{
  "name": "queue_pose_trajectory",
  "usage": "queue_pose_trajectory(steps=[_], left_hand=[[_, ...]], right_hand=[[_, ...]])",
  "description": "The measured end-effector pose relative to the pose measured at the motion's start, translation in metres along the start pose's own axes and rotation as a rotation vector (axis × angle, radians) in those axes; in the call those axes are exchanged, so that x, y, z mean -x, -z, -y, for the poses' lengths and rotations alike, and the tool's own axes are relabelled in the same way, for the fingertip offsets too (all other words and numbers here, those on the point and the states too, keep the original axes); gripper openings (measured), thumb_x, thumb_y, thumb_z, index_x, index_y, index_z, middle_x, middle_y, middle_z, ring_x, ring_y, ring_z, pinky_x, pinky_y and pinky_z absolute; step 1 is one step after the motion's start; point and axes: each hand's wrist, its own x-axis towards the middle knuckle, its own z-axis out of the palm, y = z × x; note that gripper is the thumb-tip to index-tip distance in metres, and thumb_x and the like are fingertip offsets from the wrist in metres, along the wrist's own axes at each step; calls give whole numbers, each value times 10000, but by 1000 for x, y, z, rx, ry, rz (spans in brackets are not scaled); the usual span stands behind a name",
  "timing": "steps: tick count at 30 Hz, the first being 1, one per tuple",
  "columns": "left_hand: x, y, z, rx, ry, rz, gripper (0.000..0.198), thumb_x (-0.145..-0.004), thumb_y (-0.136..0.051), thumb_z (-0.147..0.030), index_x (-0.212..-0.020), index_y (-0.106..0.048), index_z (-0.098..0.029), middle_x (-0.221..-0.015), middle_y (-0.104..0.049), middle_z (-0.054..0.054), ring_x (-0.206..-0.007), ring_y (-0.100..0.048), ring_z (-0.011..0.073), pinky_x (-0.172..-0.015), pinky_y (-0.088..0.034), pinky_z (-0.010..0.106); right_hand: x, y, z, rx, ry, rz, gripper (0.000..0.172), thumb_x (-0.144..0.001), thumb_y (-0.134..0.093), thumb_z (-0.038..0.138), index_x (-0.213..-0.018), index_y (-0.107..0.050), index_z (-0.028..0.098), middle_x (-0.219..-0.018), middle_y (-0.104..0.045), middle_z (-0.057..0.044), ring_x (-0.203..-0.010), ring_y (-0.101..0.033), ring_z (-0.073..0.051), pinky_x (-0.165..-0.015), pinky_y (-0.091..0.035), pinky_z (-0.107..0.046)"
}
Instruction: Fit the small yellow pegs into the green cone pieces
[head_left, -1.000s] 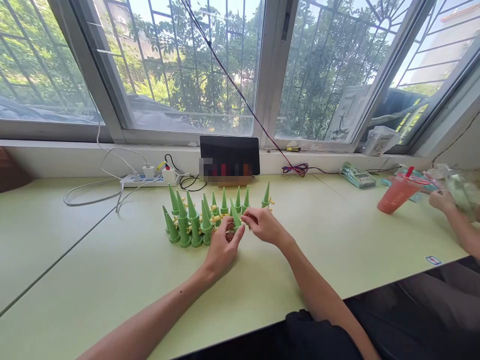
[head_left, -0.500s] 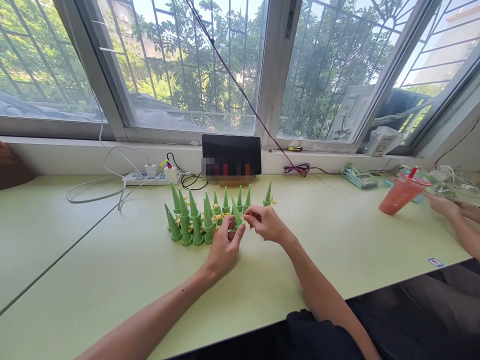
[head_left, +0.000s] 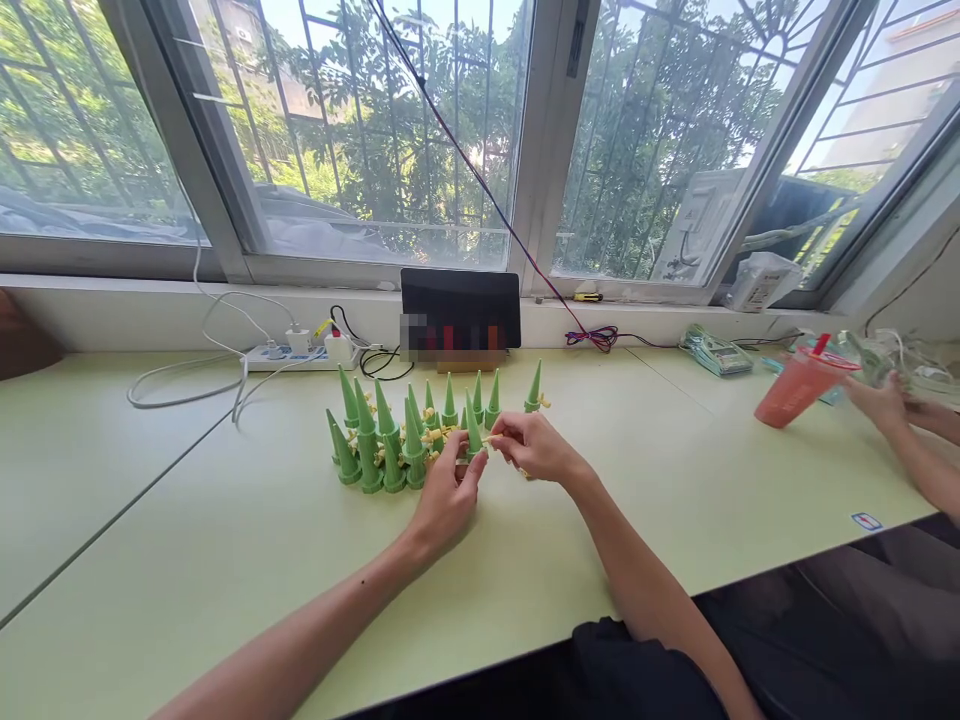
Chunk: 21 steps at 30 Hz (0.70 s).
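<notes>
My left hand [head_left: 448, 488] is closed around the base of a green cone [head_left: 473, 428], which stands nearly upright between thumb and fingers. Just to its right, my right hand [head_left: 534, 444] pinches a small pale-yellow piece [head_left: 487, 440] against the cone's side; its exact shape is too small to tell. Left of my left hand, several green cones [head_left: 367, 440] stand close together, some stacked, with small yellow pieces [head_left: 433, 435] among them. One more green cone [head_left: 534, 388] stands apart behind my right hand, a yellow piece at its base.
A dark tablet [head_left: 460, 312] leans by the window sill. Behind on the left lie a power strip [head_left: 270, 357] and white cables. A cup with a red drink [head_left: 799, 388] stands tilted in view at right, near another person's hands [head_left: 881, 405] and a green packet [head_left: 716, 352].
My right hand has drawn slightly away from the cone, and more of the yellow piece shows. At far right, the other person's hands have shifted a little. The view moved slightly.
</notes>
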Motion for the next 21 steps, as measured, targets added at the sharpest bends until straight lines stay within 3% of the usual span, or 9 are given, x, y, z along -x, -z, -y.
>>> queue_pose_trajectory(steps=[8, 14, 21], left_hand=[[0, 0, 1, -4, -7, 9, 314, -904, -525, -476, -1069, -463, -215, -909, -539, 11, -461, -416, 50, -478, -366, 224], [1, -1, 0, -22, -8, 17, 329, -912, -507, -483, -1086, -452, -209, -964, -536, 28, -461, -411, 41, -477, -363, 225], [1, -1, -2, -14, -7, 20, 318, -918, -505, -475, -1084, -457, -209, -922, -521, 15, -474, -423, 44, -472, -355, 216]], right_hand=[[-1, 1, 2, 94, 12, -19, 168, -887, -513, 226, -730, -551, 179, -528, -489, 51, -486, -419, -89, -527, -335, -226], [-2, 0, 1, 161, 58, -47, 326, -936, -446, 273, -623, -452, 185, -514, -418, 50, -503, -354, -90, -545, -312, -236], [-3, -4, 1, 158, 44, -85, 393, -961, -426, 353, -606, -414, 187, -547, -477, 27, -538, -406, -100, -558, -330, -241]])
